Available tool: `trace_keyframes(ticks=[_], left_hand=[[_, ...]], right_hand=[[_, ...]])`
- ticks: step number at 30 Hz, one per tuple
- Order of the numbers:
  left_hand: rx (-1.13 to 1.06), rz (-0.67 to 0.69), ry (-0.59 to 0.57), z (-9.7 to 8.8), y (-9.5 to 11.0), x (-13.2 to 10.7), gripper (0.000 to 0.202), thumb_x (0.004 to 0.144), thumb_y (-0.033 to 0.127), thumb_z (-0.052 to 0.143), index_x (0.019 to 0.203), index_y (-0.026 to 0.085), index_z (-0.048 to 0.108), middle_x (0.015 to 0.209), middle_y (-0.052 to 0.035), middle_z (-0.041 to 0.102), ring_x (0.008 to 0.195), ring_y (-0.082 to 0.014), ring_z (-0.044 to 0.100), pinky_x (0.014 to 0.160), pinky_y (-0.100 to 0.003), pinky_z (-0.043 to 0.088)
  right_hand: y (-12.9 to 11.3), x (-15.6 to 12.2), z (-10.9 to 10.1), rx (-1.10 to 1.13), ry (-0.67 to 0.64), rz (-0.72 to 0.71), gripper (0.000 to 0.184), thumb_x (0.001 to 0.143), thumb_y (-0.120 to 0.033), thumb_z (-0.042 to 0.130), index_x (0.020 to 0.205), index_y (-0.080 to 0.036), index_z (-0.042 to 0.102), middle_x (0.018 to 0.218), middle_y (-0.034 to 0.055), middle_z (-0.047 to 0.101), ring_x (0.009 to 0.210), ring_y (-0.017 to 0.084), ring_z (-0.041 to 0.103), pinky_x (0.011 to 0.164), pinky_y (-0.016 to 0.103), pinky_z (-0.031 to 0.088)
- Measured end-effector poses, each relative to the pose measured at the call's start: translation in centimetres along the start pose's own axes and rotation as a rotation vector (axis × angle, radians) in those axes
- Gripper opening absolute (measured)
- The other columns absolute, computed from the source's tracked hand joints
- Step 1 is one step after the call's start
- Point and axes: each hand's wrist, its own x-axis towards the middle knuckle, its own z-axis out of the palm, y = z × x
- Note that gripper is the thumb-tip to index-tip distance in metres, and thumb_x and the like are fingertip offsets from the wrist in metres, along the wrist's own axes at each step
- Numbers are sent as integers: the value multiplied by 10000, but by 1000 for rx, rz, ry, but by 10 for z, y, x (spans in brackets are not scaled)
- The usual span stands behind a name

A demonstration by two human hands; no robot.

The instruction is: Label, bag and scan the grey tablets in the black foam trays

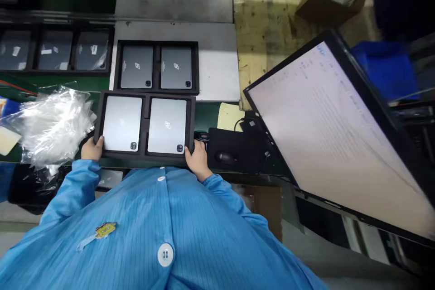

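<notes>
The black foam two-pocket tray (145,157) lies at the near bench edge and carries two silver-grey tablets (167,124), backs up. The left hand (91,148) and right hand (197,159) grip opposite near corners, fingers curled over the rim, apparently to hold it level.

Even overhead light, fairly bright. The monitor (340,131) is washed nearly white, its text seemingly smeared; tablets (122,122) in the near tray (146,156) gleam pale. Corners dim, edges bowed.
</notes>
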Motion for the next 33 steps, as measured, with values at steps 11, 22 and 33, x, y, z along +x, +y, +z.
trace_keyframes(ticks=[11, 22, 33], left_hand=[[-171, 143, 221, -15, 87, 54, 481, 996, 421, 506, 1255, 76, 718, 1071, -199, 725, 1080, -375, 668, 947, -457, 531], [-278, 243, 67, 28, 202, 194, 459, 1006, 371, 538, 1324, 56, 637, 1172, -241, 701, 1186, -375, 642, 1103, -491, 462], [-566, 369, 68, 66, 177, 220, 319, 957, 339, 604, 1199, 130, 602, 1139, -180, 705, 1146, -323, 671, 1106, -450, 492]], right_hand=[[-10, 144, -35, 4, 247, -211, 347, 959, -269, 551, 1251, -141, 687, 1135, 155, 635, 1122, 304, 621, 1074, 507, 534], [7, 322, -5, 40, 189, 107, 489, 926, -223, 563, 1372, -21, 583, 1316, 251, 663, 1320, 338, 582, 1230, 557, 390], [26, 285, -8, 98, 225, 128, 417, 898, -313, 562, 1233, -92, 675, 1185, 199, 750, 1163, 308, 684, 1121, 496, 503]])
